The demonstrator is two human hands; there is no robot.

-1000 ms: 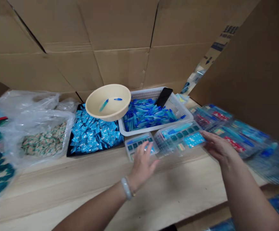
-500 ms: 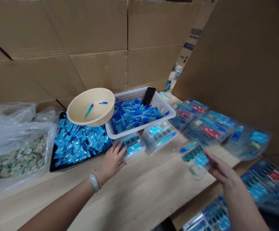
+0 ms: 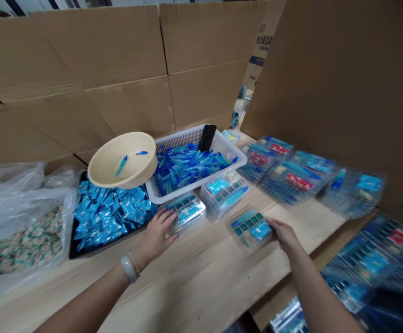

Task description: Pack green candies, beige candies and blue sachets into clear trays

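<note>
I'm looking at a wall of flattened cardboard boxes (image 3: 100, 60) standing behind a pale wooden workbench (image 3: 201, 286), with another cardboard sheet (image 3: 333, 92) rising along the right side, and soft, even light is falling across them.

Both forearms (image 3: 86, 296) enter from the lower frame edge, angled inward and reaching forward. Left hand (image 3: 156, 237): palm down, fingers spread and slightly curled; pale bangle (image 3: 129, 268) on wrist. Right hand (image 3: 284, 235): palm down, fingers together and extended leftward. Hands well apart, at similar height.
</note>
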